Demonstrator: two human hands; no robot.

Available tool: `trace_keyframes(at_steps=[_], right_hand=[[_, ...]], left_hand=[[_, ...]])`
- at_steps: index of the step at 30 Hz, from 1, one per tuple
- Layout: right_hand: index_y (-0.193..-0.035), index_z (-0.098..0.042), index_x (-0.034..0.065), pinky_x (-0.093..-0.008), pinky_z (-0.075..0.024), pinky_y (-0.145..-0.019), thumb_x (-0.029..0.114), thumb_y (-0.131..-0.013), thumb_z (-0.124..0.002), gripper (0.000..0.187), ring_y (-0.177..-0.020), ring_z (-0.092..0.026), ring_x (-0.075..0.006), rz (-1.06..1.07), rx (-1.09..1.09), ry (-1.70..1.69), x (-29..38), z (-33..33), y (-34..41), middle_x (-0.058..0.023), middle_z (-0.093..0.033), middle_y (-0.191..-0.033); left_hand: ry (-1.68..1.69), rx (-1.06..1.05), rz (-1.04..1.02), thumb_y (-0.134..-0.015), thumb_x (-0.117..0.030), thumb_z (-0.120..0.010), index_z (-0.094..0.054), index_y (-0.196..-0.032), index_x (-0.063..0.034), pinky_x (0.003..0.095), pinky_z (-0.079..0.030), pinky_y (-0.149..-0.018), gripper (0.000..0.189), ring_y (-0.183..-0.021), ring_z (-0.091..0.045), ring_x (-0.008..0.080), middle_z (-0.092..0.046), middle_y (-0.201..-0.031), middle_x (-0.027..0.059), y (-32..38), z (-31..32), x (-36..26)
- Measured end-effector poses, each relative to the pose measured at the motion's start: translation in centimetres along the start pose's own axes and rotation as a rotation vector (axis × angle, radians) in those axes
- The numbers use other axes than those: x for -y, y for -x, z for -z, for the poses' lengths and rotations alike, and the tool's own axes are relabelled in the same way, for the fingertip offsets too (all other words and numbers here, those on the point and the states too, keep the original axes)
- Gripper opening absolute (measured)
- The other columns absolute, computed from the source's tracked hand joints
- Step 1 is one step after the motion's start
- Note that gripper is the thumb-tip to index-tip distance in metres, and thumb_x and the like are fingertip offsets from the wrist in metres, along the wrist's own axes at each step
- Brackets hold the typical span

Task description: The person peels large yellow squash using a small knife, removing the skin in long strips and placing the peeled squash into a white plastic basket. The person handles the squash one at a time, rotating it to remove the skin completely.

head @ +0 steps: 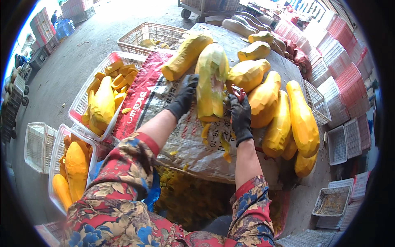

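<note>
A large squash, partly peeled with green-yellow skin and a rough brownish patch, lies lengthwise in front of me on the sack-covered table. My left hand, in a dark glove, holds the squash along its left side; the fingertips are partly hidden. In my right hand, also gloved, is a red-handled peeler, close to the squash's right side. Strips of peel hang and lie below its near end. A peeled yellow squash rests just beyond my left hand.
Several peeled squashes crowd the table's right side. Unpeeled ones lie at the far end. To the left, plastic crates hold squashes and cut pieces. Peelings fill the space below the near edge. Stacked crates line the right.
</note>
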State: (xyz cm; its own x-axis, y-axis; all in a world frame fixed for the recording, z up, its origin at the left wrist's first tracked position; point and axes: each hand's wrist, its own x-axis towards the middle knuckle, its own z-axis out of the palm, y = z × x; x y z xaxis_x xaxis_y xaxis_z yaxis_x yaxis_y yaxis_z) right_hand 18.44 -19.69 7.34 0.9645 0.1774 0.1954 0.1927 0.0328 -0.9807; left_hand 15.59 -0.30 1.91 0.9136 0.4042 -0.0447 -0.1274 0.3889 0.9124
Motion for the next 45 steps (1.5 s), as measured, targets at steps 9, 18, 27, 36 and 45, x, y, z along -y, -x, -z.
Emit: trace_keyframes(at_steps=[9, 18, 27, 36, 45], right_hand=[[-0.125, -0.058, 0.0050, -0.0248, -0.0445, -0.086, 0.027, -0.099, -0.053, 0.035, -0.098, -0.055, -0.0101, -0.155, 0.178, -0.097, -6.2, -1.5, -1.1, 0.0002, -0.060, -0.112], [-0.133, -0.051, 0.0019, -0.0267, -0.0438, -0.093, 0.017, -0.097, -0.058, 0.040, -0.105, -0.056, -0.0117, -0.227, 0.209, -0.183, -5.2, -1.6, 8.6, -0.0027, -0.059, -0.121], [-0.127, -0.055, -0.0001, -0.0279, -0.0450, -0.086, 0.025, -0.099, -0.055, 0.038, -0.097, -0.056, -0.0100, -0.282, 0.253, -0.110, -1.5, -1.5, 21.7, -0.0047, -0.063, -0.111], [-0.125, -0.052, 0.0028, -0.0159, -0.0438, -0.055, 0.007, -0.098, -0.046, 0.028, -0.066, -0.054, -0.0032, -0.521, 0.305, -0.574, -1.6, 1.0, 21.3, -0.0013, -0.061, -0.094], [-0.135, -0.044, 0.0065, -0.0290, -0.0504, -0.063, 0.022, -0.093, -0.056, 0.046, -0.069, -0.062, -0.0138, -0.050, 0.214, 0.182, 6.0, -2.6, 14.0, -0.0092, -0.064, -0.090]], left_hand=[[-0.248, -0.114, -0.090, -0.085, -0.040, -0.072, 0.001, -0.151, 0.0003, 0.0294, -0.037, -0.102, 0.107, -0.125, -0.044, 0.0207, -0.041, -0.142, 0.0144, -0.2, -3.7, 1.8], [-0.282, -0.135, -0.083, -0.087, -0.035, -0.071, -0.007, -0.152, -0.0028, 0.0307, -0.038, -0.102, 0.096, -0.126, -0.044, 0.0221, -0.041, -0.142, 0.0156, 9.5, -1.0, 0.8], [-0.251, -0.077, -0.041, -0.090, -0.031, -0.068, 0.008, -0.152, -0.0066, 0.0313, -0.038, -0.103, 0.102, -0.128, -0.043, 0.0244, -0.038, -0.145, 0.0166, 22.5, 3.0, 0.0], [-0.478, 0.037, -0.034, -0.095, -0.042, -0.054, -0.008, -0.149, -0.0010, 0.0371, -0.035, -0.107, 0.082, -0.131, -0.041, 0.0343, -0.038, -0.143, 0.0245, 20.8, 5.9, -3.7], [-0.902, 0.203, -0.408, -0.101, -0.034, -0.038, -0.050, -0.132, -0.0004, 0.0339, -0.035, -0.108, 0.047, -0.127, -0.048, 0.0279, -0.053, -0.134, 0.0174, 9.6, 2.0, -11.1]])
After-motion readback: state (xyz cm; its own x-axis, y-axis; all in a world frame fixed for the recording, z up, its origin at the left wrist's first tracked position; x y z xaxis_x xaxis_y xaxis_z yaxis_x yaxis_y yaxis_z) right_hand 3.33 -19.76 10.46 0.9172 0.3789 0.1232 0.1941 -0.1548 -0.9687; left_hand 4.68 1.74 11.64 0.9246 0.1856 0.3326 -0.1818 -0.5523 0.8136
